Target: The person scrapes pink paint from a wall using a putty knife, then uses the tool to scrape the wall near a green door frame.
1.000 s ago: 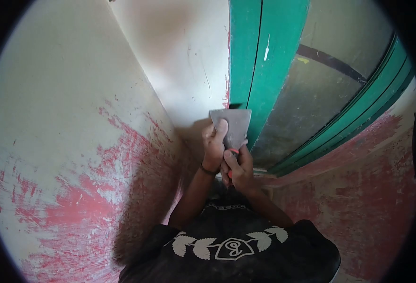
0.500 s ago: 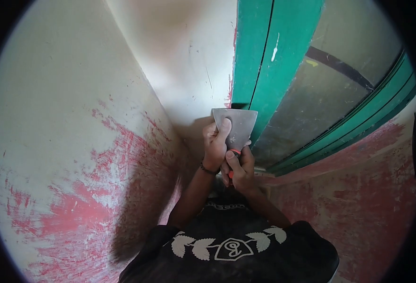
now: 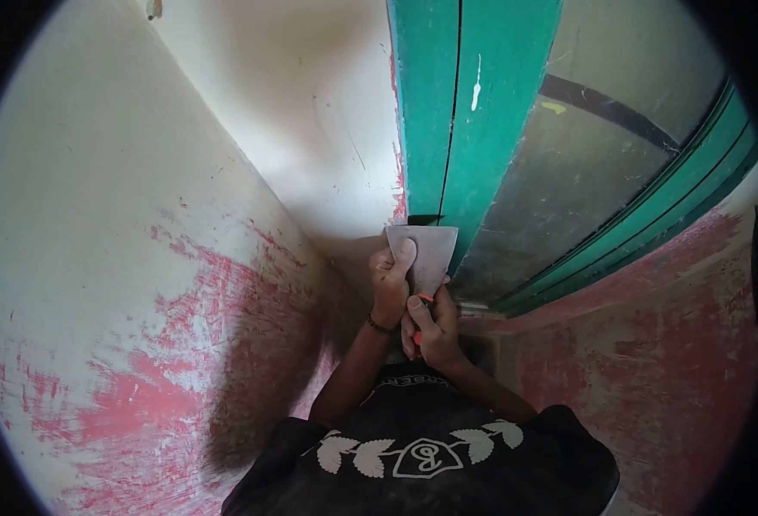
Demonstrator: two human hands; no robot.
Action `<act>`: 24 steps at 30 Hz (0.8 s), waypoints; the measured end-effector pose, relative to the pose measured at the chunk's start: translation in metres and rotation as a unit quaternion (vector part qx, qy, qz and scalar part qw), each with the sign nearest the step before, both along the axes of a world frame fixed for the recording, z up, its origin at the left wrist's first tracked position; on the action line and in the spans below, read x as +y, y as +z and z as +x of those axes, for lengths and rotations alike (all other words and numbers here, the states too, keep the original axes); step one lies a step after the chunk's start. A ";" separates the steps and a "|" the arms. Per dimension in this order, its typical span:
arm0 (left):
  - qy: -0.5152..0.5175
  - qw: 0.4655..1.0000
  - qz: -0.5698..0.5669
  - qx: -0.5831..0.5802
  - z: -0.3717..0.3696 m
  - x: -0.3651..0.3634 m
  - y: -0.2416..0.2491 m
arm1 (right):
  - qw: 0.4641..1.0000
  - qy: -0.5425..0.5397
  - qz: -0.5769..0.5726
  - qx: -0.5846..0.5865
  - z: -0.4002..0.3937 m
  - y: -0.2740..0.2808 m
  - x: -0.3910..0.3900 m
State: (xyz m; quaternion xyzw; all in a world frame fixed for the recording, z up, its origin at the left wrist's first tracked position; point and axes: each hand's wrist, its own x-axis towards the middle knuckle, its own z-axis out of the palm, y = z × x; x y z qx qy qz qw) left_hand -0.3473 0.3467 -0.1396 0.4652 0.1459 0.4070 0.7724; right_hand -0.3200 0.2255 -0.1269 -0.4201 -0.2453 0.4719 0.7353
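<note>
Both hands hold a putty knife (image 3: 433, 249) in front of my chest, its wide grey blade pointing away from me. My left hand (image 3: 390, 282) grips the blade's left side, thumb laid flat on the metal. Lower down, my right hand (image 3: 437, 327) is wrapped round the red and black handle (image 3: 418, 337), with the thumb along it. The blade's straight front edge overlaps the foot of the green frame (image 3: 456, 155) in this view. The fingers behind the blade are hidden.
A white wall (image 3: 310, 103) meets the left wall (image 3: 95, 215) in a corner; the left wall's lower part has patchy red paint (image 3: 147, 396). Right of the green frame is a dull grey panel (image 3: 602, 163) with a dark strip (image 3: 611, 107). Red-stained wall (image 3: 637, 387) lies lower right.
The putty knife and both hands sit slightly lower in view, with the blade looking a little more foreshortened. The view has shifted, so the green frame appears further left. Both grips stay the same.
</note>
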 end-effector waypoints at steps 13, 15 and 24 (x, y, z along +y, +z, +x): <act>0.021 0.999 0.016 0.024 0.001 0.000 0.013 | 1.000 -0.004 0.016 -0.023 0.007 -0.007 0.007; 0.018 1.000 -0.008 0.022 -0.002 -0.004 0.015 | 1.000 -0.005 0.013 -0.021 0.004 -0.006 0.005; 0.020 0.999 -0.015 0.025 -0.003 -0.006 0.010 | 1.000 -0.012 0.009 -0.019 -0.001 -0.010 0.002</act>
